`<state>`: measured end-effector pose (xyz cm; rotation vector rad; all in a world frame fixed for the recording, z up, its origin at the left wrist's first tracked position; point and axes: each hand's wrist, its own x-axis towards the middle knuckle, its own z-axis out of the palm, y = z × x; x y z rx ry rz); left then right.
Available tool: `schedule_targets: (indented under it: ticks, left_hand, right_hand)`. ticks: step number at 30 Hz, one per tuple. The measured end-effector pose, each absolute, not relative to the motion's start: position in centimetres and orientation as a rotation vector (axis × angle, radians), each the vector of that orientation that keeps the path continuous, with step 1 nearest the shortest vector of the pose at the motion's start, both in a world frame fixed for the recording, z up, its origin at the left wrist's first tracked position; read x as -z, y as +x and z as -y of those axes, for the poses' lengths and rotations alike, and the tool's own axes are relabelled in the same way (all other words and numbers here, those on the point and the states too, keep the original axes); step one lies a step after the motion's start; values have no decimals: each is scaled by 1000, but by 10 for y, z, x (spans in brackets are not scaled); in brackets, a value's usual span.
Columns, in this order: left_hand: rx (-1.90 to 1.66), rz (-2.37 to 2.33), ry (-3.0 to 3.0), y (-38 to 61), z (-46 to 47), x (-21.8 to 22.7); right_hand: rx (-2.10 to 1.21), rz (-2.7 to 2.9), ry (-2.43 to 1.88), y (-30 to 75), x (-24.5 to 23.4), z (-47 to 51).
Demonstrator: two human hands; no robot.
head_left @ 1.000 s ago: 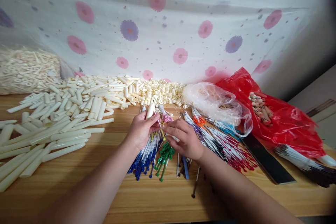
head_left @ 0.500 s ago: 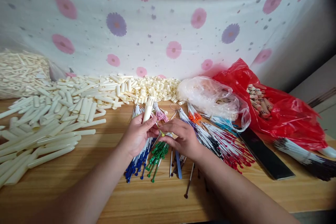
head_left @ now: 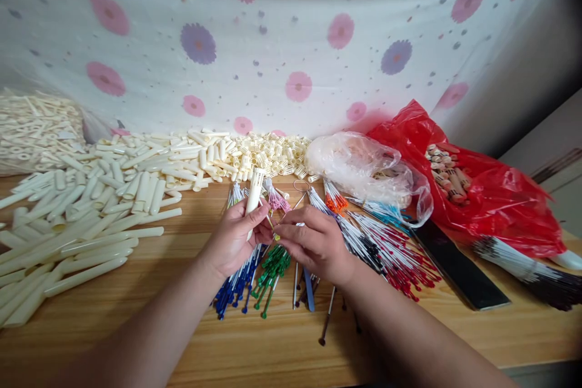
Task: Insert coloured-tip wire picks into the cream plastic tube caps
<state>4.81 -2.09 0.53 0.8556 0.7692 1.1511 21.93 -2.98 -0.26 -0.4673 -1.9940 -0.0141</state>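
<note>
My left hand (head_left: pixel 234 239) is closed round a cream plastic tube (head_left: pixel 253 191) that stands nearly upright above the wooden table (head_left: pixel 282 345). My right hand (head_left: pixel 313 242) pinches a thin white stick with a yellow tip (head_left: pixel 271 229) right beside the left thumb. Under both hands lie bundles of thin sticks: blue-tipped sticks (head_left: pixel 239 282), green-tipped sticks (head_left: pixel 271 270), pink-tipped sticks (head_left: pixel 275 197) and red-tipped sticks (head_left: pixel 400 260).
Cream tubes (head_left: pixel 91 218) lie in heaps over the left of the table, small cream rings (head_left: pixel 277 154) at the back. A clear bag (head_left: pixel 364 170), a red bag (head_left: pixel 491 200) and a black strip (head_left: pixel 459 270) lie to the right. A flowered cloth (head_left: pixel 273 42) hangs behind.
Both hands have stayed close together over the stick bundles. The right hand's fingers have closed in on the yellow-tipped stick beside the left thumb. The view has shifted slightly.
</note>
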Motion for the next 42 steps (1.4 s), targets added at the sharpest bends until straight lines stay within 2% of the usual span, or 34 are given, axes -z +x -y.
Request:
schedule_targets:
  ticks: [6, 10, 14, 24, 35, 42]
  left_hand:
    - [-1090, -735, 995, 48, 25, 1]
    - [-1087, -748, 1245, 43, 26, 6]
    - [-1053, -800, 1444, 40, 24, 6]
    - [-929, -738, 1736, 42, 23, -4]
    - [-1005, -687, 1806, 41, 22, -3]
    - [-1080, -815, 2158, 34, 21, -8]
  right_hand:
    - [202, 1954, -435, 226, -14, 45]
    - [69, 1488, -550, 240, -39, 58]
    - [15, 1130, -420, 248, -54, 67]
    - [29, 1929, -635, 260, -73, 99]
    - [-46, 1813, -587, 241, -56, 83]
    - [-94, 1903, -738, 240, -44, 64]
